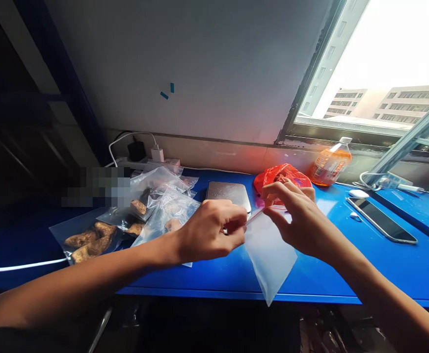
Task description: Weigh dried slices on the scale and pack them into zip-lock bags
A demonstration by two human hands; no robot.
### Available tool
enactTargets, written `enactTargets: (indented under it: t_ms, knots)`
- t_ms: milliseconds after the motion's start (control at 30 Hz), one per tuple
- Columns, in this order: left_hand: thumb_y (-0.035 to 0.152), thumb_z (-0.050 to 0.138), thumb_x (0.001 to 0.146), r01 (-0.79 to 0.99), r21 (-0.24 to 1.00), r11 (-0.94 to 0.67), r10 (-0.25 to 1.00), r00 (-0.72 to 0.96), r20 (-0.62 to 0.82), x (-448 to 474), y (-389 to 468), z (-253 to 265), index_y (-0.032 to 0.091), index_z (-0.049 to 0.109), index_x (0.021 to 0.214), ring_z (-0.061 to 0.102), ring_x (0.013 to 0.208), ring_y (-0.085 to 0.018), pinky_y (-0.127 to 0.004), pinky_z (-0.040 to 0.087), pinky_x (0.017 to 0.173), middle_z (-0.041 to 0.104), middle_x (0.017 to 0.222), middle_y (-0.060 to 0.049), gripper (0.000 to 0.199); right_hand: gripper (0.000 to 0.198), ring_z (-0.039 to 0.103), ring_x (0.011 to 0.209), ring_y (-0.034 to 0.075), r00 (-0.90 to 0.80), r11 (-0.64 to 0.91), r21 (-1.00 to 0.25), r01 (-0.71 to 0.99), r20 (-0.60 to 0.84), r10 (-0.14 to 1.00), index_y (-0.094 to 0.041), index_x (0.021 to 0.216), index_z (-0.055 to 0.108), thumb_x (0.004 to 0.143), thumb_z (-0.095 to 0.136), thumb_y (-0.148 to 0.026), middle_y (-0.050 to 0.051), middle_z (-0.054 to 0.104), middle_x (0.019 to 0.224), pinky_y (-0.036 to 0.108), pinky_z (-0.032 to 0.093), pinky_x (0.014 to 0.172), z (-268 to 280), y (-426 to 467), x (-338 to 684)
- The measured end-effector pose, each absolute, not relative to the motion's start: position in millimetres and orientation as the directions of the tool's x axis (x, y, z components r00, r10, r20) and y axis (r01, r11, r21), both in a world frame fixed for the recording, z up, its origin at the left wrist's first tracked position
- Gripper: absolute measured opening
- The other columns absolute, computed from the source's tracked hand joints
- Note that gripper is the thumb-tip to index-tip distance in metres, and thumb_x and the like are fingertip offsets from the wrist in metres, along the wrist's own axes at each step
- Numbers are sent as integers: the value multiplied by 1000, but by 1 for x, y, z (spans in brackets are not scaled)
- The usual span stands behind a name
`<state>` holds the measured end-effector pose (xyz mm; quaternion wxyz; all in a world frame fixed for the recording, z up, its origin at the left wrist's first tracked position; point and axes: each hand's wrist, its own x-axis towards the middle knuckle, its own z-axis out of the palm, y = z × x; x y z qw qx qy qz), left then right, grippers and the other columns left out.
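A translucent zip bag hangs by its top edge between my two hands, over the front of the blue table. My left hand pinches one end of that edge, fingers curled. At the other end my right hand grips it between thumb and fingertips. No contents show in the bag. Just behind the hands lies a flat silver scale. Beyond my right hand sits a red plastic bag with something brown inside. Clear bags of brown lumpy pieces lie left of my left hand.
An orange drink bottle stands by the window. A phone, an earbud and a white case lie at the right on the blue table. A charger with white cable stands at the back left.
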<state>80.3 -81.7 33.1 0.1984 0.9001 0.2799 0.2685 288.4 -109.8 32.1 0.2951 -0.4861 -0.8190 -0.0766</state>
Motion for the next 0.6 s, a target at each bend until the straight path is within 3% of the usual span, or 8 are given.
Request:
enactTargets:
  t_ms: [200, 333, 433, 500, 600]
  knots:
    - [18, 53, 79, 349, 539, -767, 578, 742, 341, 84, -76, 31, 17, 55, 62, 47, 59, -11, -24, 35, 58, 57, 62, 1, 17, 12, 61, 90, 23, -247, 406, -150, 901, 592, 767, -24, 100, 55, 90, 51, -23, 6, 68, 94, 41, 36, 81, 20, -100, 325]
    - [18, 53, 78, 355, 588, -727, 607, 733, 308, 87, -69, 28, 17, 56, 63, 47, 57, -10, -22, 34, 54, 56, 61, 1, 15, 12, 61, 82, 21, -197, 394, -209, 895, 607, 770, -23, 95, 60, 89, 50, -26, 7, 67, 88, 39, 42, 75, 15, -85, 350]
    - [18, 55, 77, 402, 630, -665, 663, 707, 248, 80, -64, 25, 17, 57, 62, 47, 56, -9, -21, 33, 51, 55, 60, 2, 15, 17, 59, 73, 20, -40, 334, -389, 859, 598, 800, -22, 92, 64, 88, 54, -35, 7, 66, 84, 35, 44, 64, 9, -75, 372]
    - [20, 56, 78, 441, 652, -617, 707, 674, 213, 72, -61, 23, 16, 58, 64, 50, 57, -10, -21, 35, 53, 57, 62, 2, 15, 24, 59, 70, 18, 11, 315, -575, 755, 491, 871, -22, 95, 66, 87, 56, -43, 7, 67, 84, 32, 46, 60, 7, -72, 376]
    - [23, 56, 81, 469, 697, -543, 768, 614, 185, 64, -56, 21, 17, 60, 67, 53, 59, -11, -22, 39, 57, 60, 64, 2, 16, 31, 62, 78, 18, -137, 328, -757, 565, 305, 942, -22, 95, 67, 86, 56, -50, 7, 67, 89, 29, 51, 64, 8, -76, 357]
